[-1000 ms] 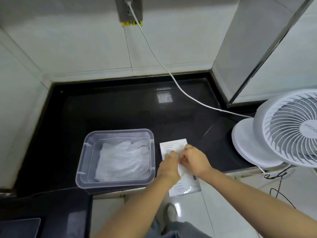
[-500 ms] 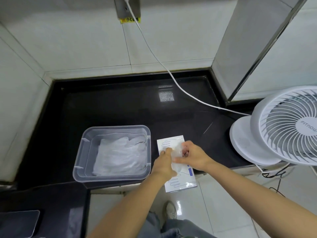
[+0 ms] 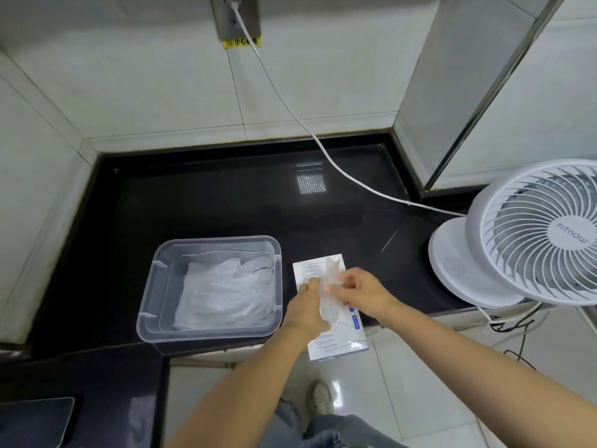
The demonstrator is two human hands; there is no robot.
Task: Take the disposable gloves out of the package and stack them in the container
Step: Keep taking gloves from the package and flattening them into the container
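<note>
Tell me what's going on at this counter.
A person is moving disposable gloves from a package into a container. The left hand and right hand both pinch a clear glove over the package, which lies at the front edge of the black counter. The container beside it already holds a pile of gloves. A fan stands to the right.

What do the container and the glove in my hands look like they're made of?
The container looks like rigid, slightly frosted clear plastic; the dark counter shows through its rim. The glove seems thin translucent plastic film; it crinkles limply.
</note>
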